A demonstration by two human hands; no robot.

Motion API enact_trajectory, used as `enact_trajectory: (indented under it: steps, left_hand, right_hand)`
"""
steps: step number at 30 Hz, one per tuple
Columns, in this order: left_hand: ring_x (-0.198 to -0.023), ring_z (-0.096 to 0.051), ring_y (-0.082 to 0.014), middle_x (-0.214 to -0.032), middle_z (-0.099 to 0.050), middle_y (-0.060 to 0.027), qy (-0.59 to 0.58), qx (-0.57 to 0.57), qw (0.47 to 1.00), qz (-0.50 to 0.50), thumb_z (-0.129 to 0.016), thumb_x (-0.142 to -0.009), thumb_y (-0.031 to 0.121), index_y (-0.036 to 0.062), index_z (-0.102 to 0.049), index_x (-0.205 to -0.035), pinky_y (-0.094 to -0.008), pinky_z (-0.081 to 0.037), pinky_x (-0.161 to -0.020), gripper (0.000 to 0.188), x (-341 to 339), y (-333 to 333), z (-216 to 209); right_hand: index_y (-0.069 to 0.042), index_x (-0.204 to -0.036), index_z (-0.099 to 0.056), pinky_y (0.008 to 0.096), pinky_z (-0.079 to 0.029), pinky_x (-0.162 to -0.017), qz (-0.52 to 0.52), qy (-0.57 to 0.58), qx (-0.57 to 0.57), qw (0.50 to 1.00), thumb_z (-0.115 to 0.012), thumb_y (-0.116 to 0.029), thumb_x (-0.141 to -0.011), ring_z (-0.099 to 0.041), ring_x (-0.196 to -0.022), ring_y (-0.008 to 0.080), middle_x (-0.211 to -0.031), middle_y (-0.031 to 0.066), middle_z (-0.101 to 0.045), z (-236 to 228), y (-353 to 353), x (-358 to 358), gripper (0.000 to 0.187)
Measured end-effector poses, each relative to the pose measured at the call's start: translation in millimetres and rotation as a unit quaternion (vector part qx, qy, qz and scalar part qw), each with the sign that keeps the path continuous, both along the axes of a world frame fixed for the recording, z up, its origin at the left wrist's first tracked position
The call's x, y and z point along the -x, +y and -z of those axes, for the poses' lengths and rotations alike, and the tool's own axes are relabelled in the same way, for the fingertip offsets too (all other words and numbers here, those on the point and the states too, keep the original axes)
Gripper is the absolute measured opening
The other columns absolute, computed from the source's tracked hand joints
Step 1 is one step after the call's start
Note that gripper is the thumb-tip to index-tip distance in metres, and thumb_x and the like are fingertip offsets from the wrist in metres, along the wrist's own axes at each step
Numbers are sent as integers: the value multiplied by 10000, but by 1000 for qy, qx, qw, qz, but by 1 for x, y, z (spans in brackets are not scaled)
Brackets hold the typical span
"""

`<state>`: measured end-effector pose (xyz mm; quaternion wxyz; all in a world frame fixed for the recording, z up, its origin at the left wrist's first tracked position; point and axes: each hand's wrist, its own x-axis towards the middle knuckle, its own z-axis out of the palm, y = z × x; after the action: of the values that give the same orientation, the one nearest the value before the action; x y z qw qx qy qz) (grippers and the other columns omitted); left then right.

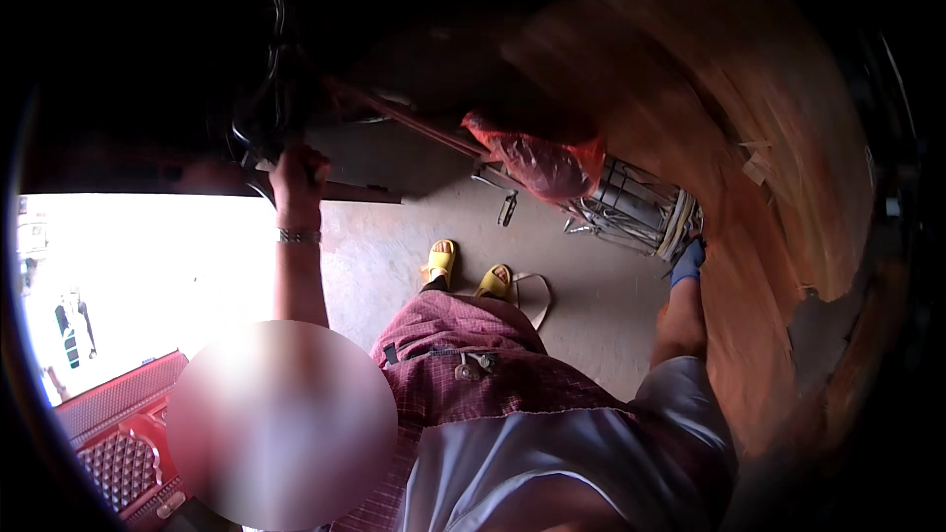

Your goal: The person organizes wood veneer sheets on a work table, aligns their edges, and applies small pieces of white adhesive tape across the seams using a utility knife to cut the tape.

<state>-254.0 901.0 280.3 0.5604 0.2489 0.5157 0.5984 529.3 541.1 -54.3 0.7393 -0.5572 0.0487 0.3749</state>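
Observation:
A bicycle stands across the view in front of me, its far-left end mostly lost in shadow. My left hand [299, 177], with a metal watch band at the wrist, is curled closed around the handlebar end beside silver bars and cables [276, 59]; the grip itself is hidden. Crumpled red plastic [542, 163] covers the saddle. Behind it, the metal rear rack [636, 207] has rods and a pale strap at its end. At that end my right hand [690, 258] is closed, with something blue around it; its fingers are partly hidden. A pedal [507, 208] hangs below the frame.
Large brown sheets [729, 236] lean along the right side. A bright opening [168, 266] is at the left, with a red patterned panel [128, 443] near the lower corner. My feet in yellow slippers [441, 258] stand on the concrete floor [591, 315].

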Motion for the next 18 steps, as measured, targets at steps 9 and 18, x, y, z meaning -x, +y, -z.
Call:
enact_trajectory:
  steps: [9, 18]
  left_hand:
    - [-468, -419, -60, -569, -469, 9, 97, -41, 990, 96, -459, -972, 237, 25, -643, -1056, -186, -306, -386, 292, 4, 14, -78]
    - [-399, -269, -51, -499, -325, 59, 9, 72, 996, 56, -547, -960, 191, 166, -441, -630, -217, -224, -371, 348, 1, 71, -63]
  right_hand:
    - [-253, -1317, -508, 523, -405, -946, 6, 91, 123, 988, -395, -558, -942, -492, -1143, 273, -1276, 2, -543, -84, -49, 173, 496]
    - [-153, -1111, -569, 529, -473, -864, 133, 82, 182, 971, -502, -482, -894, -528, -1022, 270, -1119, 119, -536, -122, -61, 193, 400]
